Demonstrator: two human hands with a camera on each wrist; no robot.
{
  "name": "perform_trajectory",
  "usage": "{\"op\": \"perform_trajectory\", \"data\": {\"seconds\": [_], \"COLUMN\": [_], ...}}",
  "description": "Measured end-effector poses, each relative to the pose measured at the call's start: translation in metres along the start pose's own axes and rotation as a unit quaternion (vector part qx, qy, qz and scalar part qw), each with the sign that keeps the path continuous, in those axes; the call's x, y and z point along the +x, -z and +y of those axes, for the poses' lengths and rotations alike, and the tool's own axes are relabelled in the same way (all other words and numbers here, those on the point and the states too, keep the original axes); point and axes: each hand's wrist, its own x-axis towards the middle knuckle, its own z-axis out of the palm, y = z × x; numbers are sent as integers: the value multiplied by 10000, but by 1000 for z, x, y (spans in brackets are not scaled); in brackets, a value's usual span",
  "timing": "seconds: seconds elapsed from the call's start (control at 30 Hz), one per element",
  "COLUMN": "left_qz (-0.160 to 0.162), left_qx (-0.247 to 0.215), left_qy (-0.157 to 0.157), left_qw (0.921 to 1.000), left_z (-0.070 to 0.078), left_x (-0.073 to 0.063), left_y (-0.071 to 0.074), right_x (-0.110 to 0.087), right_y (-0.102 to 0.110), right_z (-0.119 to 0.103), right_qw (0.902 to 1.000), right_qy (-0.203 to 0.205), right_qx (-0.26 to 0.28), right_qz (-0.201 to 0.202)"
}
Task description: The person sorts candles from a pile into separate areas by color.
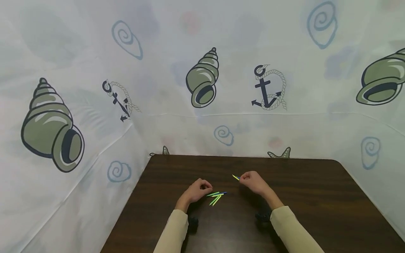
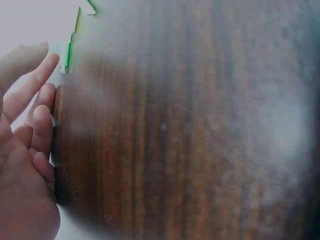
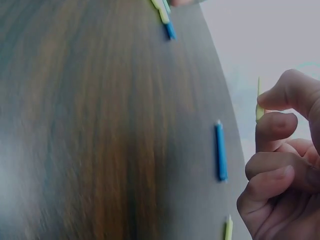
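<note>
My right hand (image 1: 254,182) pinches a thin yellow stick (image 3: 259,112) between thumb and index finger; its other fingers are curled. Beneath that hand a short blue stick (image 3: 221,152) with pale tips lies on the table, and the end of another yellow stick (image 3: 229,228) shows lower down. My left hand (image 1: 198,189) is beside a loose pile of green, yellow and blue sticks (image 1: 216,199). In the left wrist view its fingers are loosely bent, with nothing visible between them, and a green stick (image 2: 68,56) lies just past the fingertips.
The dark wooden table (image 1: 316,196) extends to both sides and beyond the hands. A pale cloth (image 1: 171,133) printed with shells and anchors hangs behind the table and on both sides. Dark wrist cameras (image 1: 193,225) sit under the forearms.
</note>
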Motion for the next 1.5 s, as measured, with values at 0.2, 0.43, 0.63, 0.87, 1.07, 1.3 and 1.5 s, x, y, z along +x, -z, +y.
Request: {"op": "perform_trajectory", "data": {"seconds": [0.2,0.43,0.63,0.87,1.07,1.3,1.5], "left_qz": [-31,-151,-222,-267,-263,-434,-554], "left_qx": [-2,50,51,162,204,125,-21], "left_qy": [0,-69,-155,-243,-83,-89,-89], "left_qw": [10000,9998,9996,9992,9994,9989,9984], "left_z": [0,0,-1,-3,-4,-4,-6], "left_x": [-2,0,1,1,-1,-4,-9], "left_y": [1,3,5,4,4,8,6], "right_x": [-1,-6,-11,-18,-22,-27,-29], "right_y": [14,37,51,61,64,64,63], "right_z": [8,15,19,34,48,56,61], "right_qw": [9996,9982,9971,9943,9916,9900,9874], "right_qy": [-107,-322,-503,-891,-1188,-1324,-1467], "right_qx": [-203,-369,-467,-486,-303,-94,-226], "right_qz": [133,333,314,321,416,483,551]}}
